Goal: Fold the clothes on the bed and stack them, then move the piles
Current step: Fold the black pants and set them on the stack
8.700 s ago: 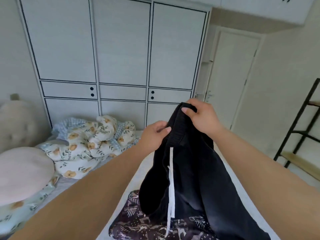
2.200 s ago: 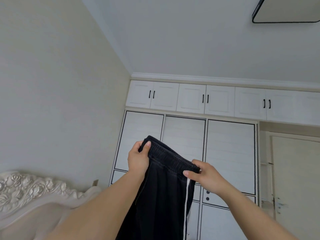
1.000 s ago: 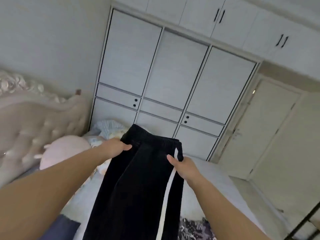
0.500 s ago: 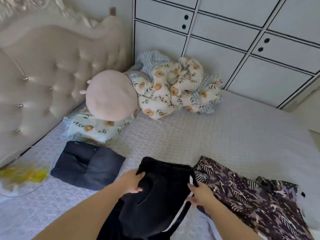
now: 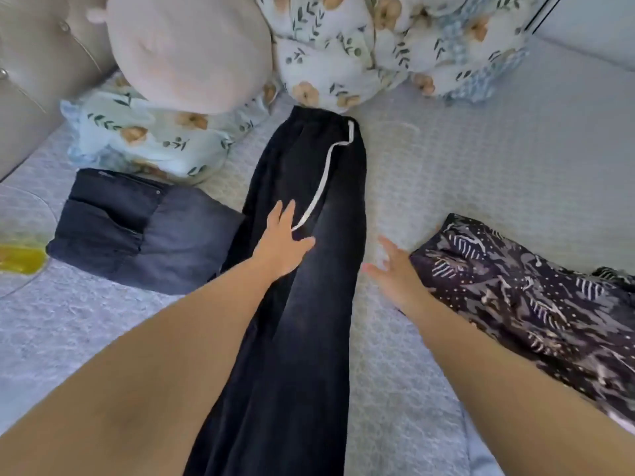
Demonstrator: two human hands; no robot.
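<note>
Black trousers [image 5: 309, 304] with a white drawstring lie stretched out lengthwise on the bed [image 5: 481, 173], waistband at the far end near the pillows. My left hand [image 5: 280, 240] rests flat on the trousers with fingers straight. My right hand [image 5: 391, 269] hovers open just right of the trousers, over the sheet, holding nothing. A folded dark denim garment [image 5: 137, 231] lies to the left of the trousers. A dark patterned garment [image 5: 536, 304] lies unfolded on the right.
A round pink cushion [image 5: 192, 49] and floral pillows and bedding [image 5: 378, 46] fill the far end. A padded headboard [image 5: 31, 73] stands at the left. A yellow object [image 5: 20, 259] sits at the left edge.
The trousers, held up by the waistband before, now lie flat on the bed. Both hands have let go; my left hand now rests on the cloth.
</note>
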